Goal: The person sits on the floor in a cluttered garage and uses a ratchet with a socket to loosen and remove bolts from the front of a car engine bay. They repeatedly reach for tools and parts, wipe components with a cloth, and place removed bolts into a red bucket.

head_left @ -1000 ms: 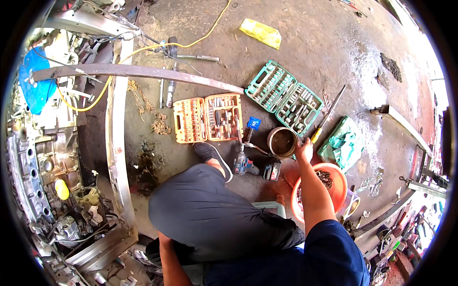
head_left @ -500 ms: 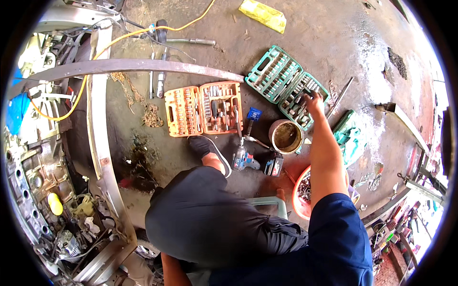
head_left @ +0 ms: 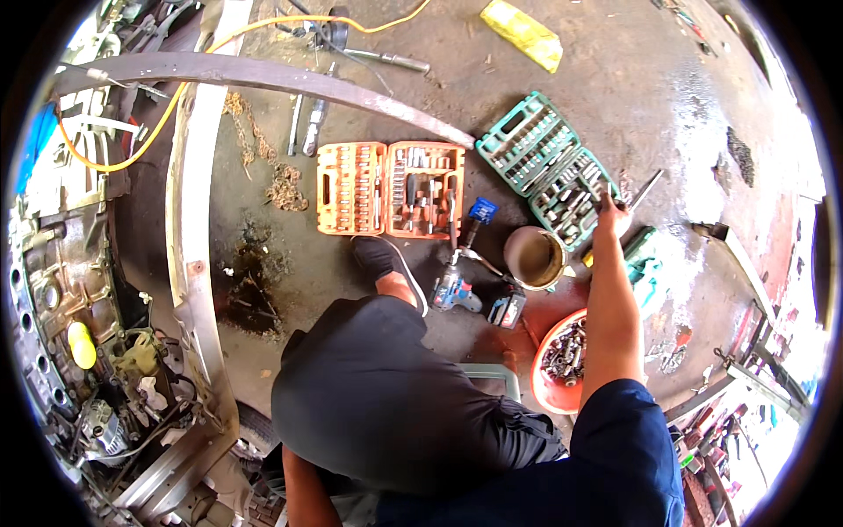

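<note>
Two open socket cases (head_left: 385, 206) (head_left: 529, 192), one basin (head_left: 550, 395)

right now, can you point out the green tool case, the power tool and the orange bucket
Green tool case (head_left: 554, 168), head view: hinge between its halves.
Power tool (head_left: 450, 291), head view: its body.
Orange bucket (head_left: 553, 396), head view: its wall.

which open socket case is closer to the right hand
The green rectangular plastic case; the right hand is at its right edge, while the orange rectangular plastic case lies farther left.
</note>
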The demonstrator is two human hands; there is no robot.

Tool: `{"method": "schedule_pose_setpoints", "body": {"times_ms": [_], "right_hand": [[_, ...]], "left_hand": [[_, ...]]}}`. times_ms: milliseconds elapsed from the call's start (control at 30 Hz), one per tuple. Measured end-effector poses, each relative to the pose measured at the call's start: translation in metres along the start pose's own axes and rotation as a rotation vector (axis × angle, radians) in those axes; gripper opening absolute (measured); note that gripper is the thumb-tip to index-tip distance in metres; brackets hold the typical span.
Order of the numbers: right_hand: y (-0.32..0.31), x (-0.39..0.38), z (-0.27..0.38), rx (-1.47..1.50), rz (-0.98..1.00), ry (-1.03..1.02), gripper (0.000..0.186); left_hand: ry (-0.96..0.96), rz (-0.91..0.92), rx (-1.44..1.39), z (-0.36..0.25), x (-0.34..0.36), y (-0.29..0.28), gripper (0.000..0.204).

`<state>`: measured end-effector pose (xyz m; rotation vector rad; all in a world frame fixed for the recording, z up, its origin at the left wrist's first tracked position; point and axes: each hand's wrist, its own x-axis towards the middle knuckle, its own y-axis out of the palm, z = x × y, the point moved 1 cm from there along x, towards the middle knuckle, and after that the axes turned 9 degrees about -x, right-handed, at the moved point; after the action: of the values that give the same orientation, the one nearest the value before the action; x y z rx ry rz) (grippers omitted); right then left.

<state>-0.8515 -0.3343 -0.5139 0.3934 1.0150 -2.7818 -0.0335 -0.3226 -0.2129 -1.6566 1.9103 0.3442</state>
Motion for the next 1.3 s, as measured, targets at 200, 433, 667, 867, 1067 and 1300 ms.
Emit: {"method": "schedule_pose_setpoints", "body": {"times_ms": [200,433,667,867,1067,1300], "right_hand": [[-0.037,-0.145,0.125,1.007,0.652,0.092,0.023],[-0.117,-0.303,0.257,1.168,1.401,-0.117,0.036],[-0.151,-0.444,0.342,1.016,1.841,-0.301,0.038],[-0.158,-0.576,0.366,0.843,2.144,-0.368,0.037],[-0.168,-0.704,0.334,0.486,2.319,-0.618,0.045],[-0.17,-0.773,0.262,0.351,2.521,-0.561,0.038]], "left_hand": [[0.116,-0.088,0.042,0.003,-0.014,-0.017,0.045],[0.205,-0.347,-0.085,-0.11,-0.073,0.036,0.038],[0.376,-0.309,-0.291,-0.156,-0.152,0.052,0.04],[0.439,-0.227,-0.422,-0.158,-0.203,0.056,0.04],[0.483,-0.143,-0.537,-0.152,-0.222,0.05,0.043],[0.376,-0.223,-0.559,-0.137,-0.234,0.044,0.053]]}}
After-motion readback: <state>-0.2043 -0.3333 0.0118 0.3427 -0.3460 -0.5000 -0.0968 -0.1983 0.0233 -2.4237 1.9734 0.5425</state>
